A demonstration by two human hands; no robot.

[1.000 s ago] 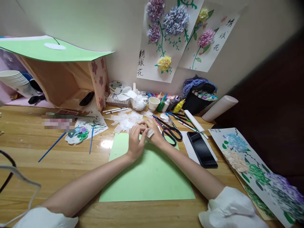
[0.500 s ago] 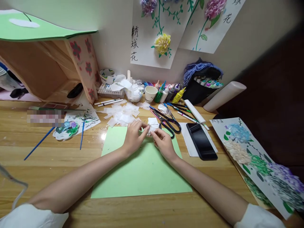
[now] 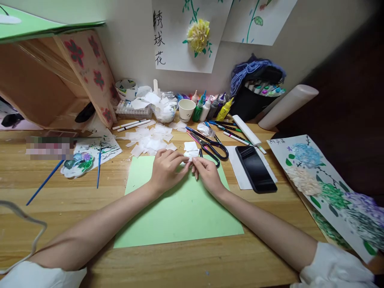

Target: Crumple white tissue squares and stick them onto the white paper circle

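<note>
My left hand point(image 3: 166, 170) and my right hand point(image 3: 207, 175) meet fingertip to fingertip over the top edge of a green paper sheet point(image 3: 180, 212). Between the pinched fingers is a small white paper piece point(image 3: 189, 159), mostly hidden by them. Just beyond the fingertips lie a few white paper squares point(image 3: 191, 147). Black-handled scissors point(image 3: 217, 150) rest right behind my right hand. A loose pile of white paper pieces point(image 3: 151, 139) is spread on the table behind my left hand.
A paper cup point(image 3: 186, 110), a bowl of white scraps point(image 3: 164, 112) and paint bottles point(image 3: 205, 109) stand at the back. To the right are a black phone point(image 3: 256, 169) and a flower picture point(image 3: 330, 192). Brushes point(image 3: 99, 168) and a paint palette point(image 3: 77, 164) lie left.
The view has tipped downward a little. My left fingers have flattened and spread over the paper piece, and some right fingers have curled under it.
</note>
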